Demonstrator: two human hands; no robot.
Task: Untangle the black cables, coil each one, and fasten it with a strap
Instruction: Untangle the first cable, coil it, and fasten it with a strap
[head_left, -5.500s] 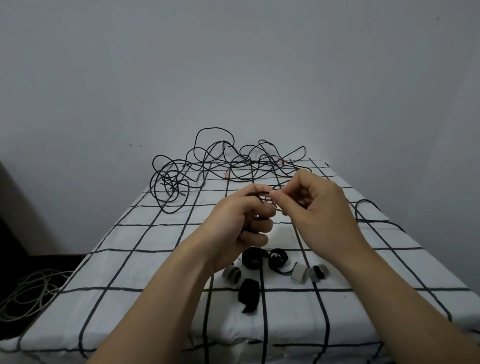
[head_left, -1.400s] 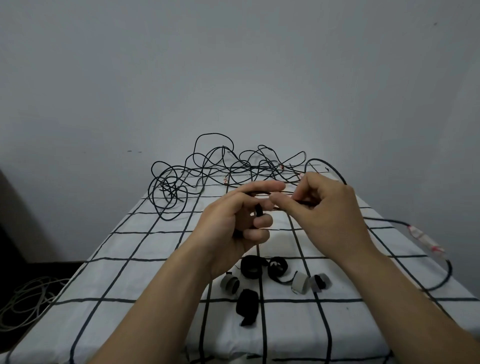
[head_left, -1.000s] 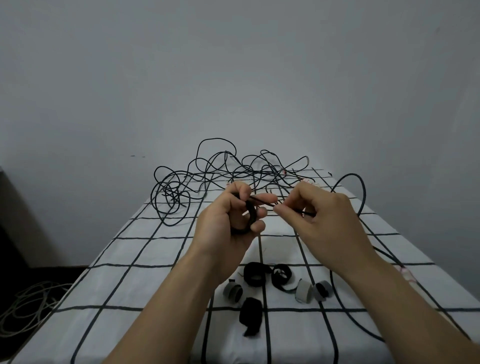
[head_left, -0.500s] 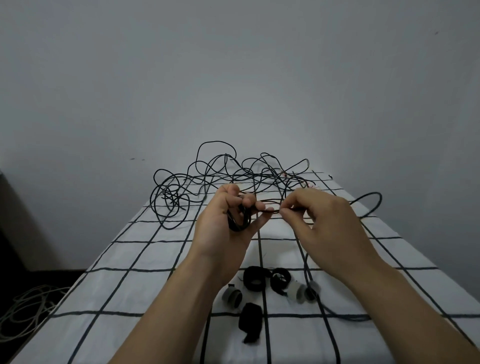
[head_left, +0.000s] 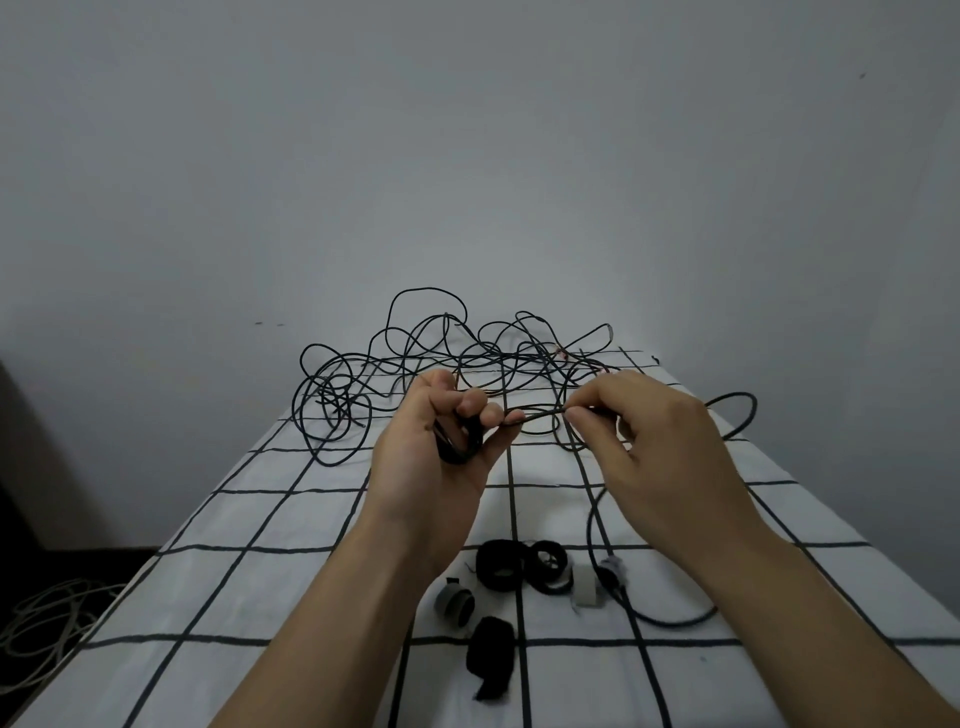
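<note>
From the head camera, the left hand (head_left: 436, 467) is curling its fingers around a small coil (head_left: 460, 439) of black cable. The right hand (head_left: 660, 462) is pinching the free strand (head_left: 540, 414) just beside it between thumb and forefinger. The tangle (head_left: 441, 364) is lying beyond both hands on the checked cloth (head_left: 291, 519), and the straps (head_left: 498, 566) are lying nearer, below the hands.

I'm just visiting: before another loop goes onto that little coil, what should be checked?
1. Coil gripped in left hand: ok.
2. Right hand pinches the cable feeding the coil: ok.
3. Cable free of the tangle behind: cannot tell.
4. Cable clear of the straps: not ok, it runs against the rightmost one.
5. Straps close by for fastening: ok.
</note>
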